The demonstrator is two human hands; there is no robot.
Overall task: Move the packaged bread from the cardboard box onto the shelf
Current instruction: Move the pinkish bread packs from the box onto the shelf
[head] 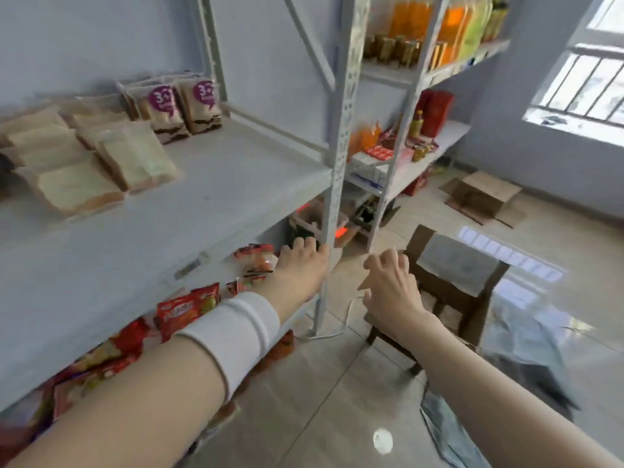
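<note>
Several clear packs of sliced bread point(77, 163) lie in rows on the white shelf point(209, 197) at the left. Behind them two packs with purple labels point(184, 108) stand upright. A brown cardboard box point(456, 265) with a pale sheet over its top stands on the floor right of centre. My left hand point(300, 265) reaches out below the shelf's front edge, next to the metal upright, fingers apart and holding nothing. My right hand point(388, 285) hovers just left of the box, fingers curled loosely and empty.
A perforated metal upright point(337, 170) stands between my hands. Red snack packets point(189, 305) fill the lower shelf. Further shelves at the back hold bottles and jars point(439, 35). A flattened carton point(483, 197) lies on the tiled floor. Grey plastic wrap point(526, 346) lies at the right.
</note>
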